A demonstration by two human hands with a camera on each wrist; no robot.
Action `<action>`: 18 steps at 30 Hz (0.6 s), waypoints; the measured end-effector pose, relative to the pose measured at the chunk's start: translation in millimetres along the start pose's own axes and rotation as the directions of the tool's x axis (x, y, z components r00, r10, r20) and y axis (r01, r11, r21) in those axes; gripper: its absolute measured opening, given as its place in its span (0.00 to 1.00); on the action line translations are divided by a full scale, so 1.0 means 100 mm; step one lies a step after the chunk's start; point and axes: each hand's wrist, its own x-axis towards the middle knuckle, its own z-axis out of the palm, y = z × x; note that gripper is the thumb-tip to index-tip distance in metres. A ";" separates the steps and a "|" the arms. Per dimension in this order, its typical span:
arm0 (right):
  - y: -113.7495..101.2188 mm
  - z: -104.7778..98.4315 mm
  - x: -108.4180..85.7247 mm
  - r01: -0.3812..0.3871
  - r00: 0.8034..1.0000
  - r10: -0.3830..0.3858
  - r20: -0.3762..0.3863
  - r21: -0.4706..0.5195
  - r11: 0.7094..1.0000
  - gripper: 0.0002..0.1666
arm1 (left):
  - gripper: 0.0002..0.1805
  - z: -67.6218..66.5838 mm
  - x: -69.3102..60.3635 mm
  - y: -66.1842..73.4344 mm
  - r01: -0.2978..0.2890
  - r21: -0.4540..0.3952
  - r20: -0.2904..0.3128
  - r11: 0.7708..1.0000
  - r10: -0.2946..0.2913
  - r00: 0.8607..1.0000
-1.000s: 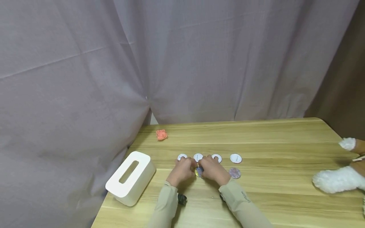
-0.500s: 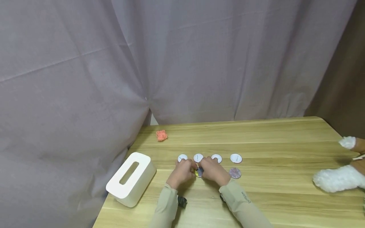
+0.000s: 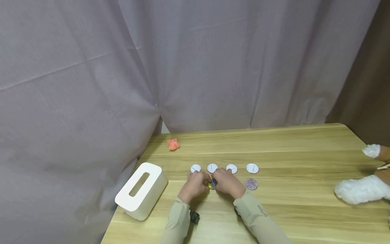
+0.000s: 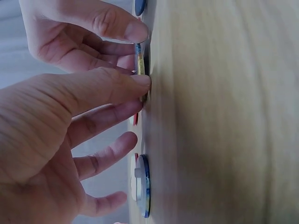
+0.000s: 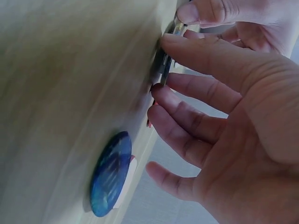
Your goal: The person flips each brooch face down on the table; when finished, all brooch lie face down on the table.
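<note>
Between both hands, close to the wooden table, is a thin round badge with a yellow and dark blue face. My left hand pinches its left edge with thumb and forefinger, the other fingers spread. On the opposite edge, the thumb and fingers of my right hand pinch it. The left wrist view shows the badge edge-on, with another round badge below the left fingers. A shiny blue disc lies beside my right hand in the right wrist view. Fingers hide part of the held badge.
Behind the hands runs a row of several white discs, the rightmost white disc standing behind a purple disc. A white tissue box is at left, an orange tangled bundle farther back. White fluffy plush lies at right.
Both hands stay in nearly the same place. The held badge has turned or tilted slightly between the fingers. The head view has shifted a little.
</note>
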 end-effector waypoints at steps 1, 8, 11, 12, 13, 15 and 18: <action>0.00 0.00 0.00 0.005 1.000 -0.005 -0.001 0.007 1.000 0.15 | 0.14 0.00 0.00 0.00 0.000 -0.003 0.001 1.000 0.000 1.000; 0.02 -0.06 0.01 0.051 0.998 -0.051 0.025 0.036 0.998 0.17 | 0.12 -0.04 -0.03 0.00 -0.019 -0.022 0.003 1.000 0.019 1.000; 0.03 -0.09 0.01 0.075 0.997 -0.076 0.020 0.032 0.997 0.15 | 0.10 -0.06 -0.02 -0.01 -0.035 -0.010 -0.027 0.999 0.035 0.999; 0.04 -0.10 0.01 0.081 0.997 -0.082 0.017 0.038 0.996 0.15 | 0.09 -0.06 -0.02 -0.01 -0.041 -0.007 -0.040 0.999 0.041 0.998; 0.04 -0.10 0.01 0.089 0.996 -0.089 0.009 0.042 0.995 0.16 | 0.08 -0.06 -0.02 -0.02 -0.051 -0.001 -0.053 0.999 0.050 0.997; 0.05 -0.11 0.01 0.096 0.995 -0.096 -0.006 0.048 0.994 0.17 | 0.07 -0.07 0.00 -0.02 -0.065 0.002 -0.076 0.998 0.065 0.995; 0.05 -0.12 0.01 0.097 0.995 -0.096 -0.028 0.065 0.993 0.20 | 0.06 -0.09 0.01 -0.02 -0.074 -0.003 -0.094 0.997 0.073 0.993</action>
